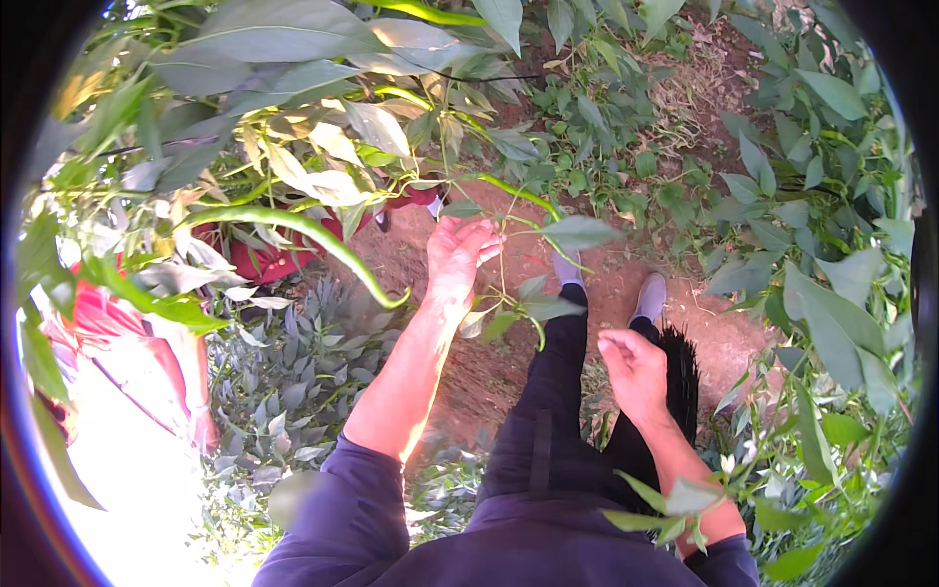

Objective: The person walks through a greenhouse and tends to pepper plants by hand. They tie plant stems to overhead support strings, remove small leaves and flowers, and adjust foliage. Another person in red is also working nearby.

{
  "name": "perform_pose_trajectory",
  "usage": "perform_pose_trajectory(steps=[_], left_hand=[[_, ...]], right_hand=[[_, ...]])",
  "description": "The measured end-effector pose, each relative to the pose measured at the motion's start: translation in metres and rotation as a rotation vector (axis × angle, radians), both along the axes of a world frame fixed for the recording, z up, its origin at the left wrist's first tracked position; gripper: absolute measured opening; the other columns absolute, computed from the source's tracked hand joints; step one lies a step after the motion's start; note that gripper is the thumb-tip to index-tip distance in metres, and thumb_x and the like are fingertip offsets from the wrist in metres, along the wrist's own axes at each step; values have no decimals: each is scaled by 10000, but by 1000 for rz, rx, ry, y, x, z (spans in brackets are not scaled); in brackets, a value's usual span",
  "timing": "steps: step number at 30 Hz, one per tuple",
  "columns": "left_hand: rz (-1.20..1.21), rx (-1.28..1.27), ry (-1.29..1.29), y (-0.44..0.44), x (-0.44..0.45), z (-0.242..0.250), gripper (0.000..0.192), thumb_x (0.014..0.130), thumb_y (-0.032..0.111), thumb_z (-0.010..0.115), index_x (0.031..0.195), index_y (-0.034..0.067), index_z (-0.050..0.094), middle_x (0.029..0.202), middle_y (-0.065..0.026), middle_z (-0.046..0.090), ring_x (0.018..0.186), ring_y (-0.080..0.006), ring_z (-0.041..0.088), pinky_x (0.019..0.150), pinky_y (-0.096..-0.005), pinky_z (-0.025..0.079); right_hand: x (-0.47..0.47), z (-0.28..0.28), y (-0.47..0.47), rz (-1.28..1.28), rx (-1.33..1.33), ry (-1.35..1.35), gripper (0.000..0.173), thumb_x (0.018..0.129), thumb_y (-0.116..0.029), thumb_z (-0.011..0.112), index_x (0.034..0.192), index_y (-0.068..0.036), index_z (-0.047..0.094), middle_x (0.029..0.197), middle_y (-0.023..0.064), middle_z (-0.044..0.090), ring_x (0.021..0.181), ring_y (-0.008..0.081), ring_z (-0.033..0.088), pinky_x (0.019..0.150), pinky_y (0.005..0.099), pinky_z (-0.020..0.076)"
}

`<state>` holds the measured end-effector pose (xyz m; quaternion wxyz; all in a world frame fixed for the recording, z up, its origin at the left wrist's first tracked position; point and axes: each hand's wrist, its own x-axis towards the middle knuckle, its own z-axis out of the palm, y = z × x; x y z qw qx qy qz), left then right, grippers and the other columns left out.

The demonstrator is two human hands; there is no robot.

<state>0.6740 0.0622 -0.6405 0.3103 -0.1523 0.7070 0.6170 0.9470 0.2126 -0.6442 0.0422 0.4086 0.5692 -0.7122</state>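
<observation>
My left hand (463, 249) is raised among pepper plants, its curled fingers at a thin green stem (502, 257); whether they pinch it I cannot tell. Just right of these fingers hangs a long green chili pepper (522, 194). A thicker, curved green chili pepper (308, 227) hangs to the left of the hand. My right hand (635, 367) is lower, in front of my dark trousers, with fingers curled; its palm side is partly hidden, and no object shows in it. A small pepper tip (541, 334) hangs between the two hands.
Leafy pepper plants (829, 308) stand along the right, with more foliage (293, 381) at left. Reddish soil (484, 367) runs between them under my shoes (648, 297). Another person in red (117, 315) is at the far left, and red cloth (271, 257) shows behind the leaves.
</observation>
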Motion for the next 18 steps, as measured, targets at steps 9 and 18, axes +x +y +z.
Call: perform_pose_trajectory(steps=[9, 18], left_hand=[[-187, 92, -36, 15, -13, 67, 97, 965, 62, 726, 1022, 108, 662, 1110, -80, 753, 910, -183, 743, 784, -313, 617], [-419, 232, -11, 12, -23, 97, 314, 951, 33, 707, 1265, 48, 702, 1296, -128, 712, 1046, -189, 709, 940, -355, 587]], right_hand=[[-119, 65, 16, 35, 604, 415, 96, 903, -71, 699, 964, 4, 705, 873, 93, 701, 761, 207, 680, 758, 364, 541], [-158, 86, 3, 99, -554, 267, 105, 903, -60, 730, 991, -7, 754, 836, -3, 691, 728, 87, 572, 634, 293, 459]])
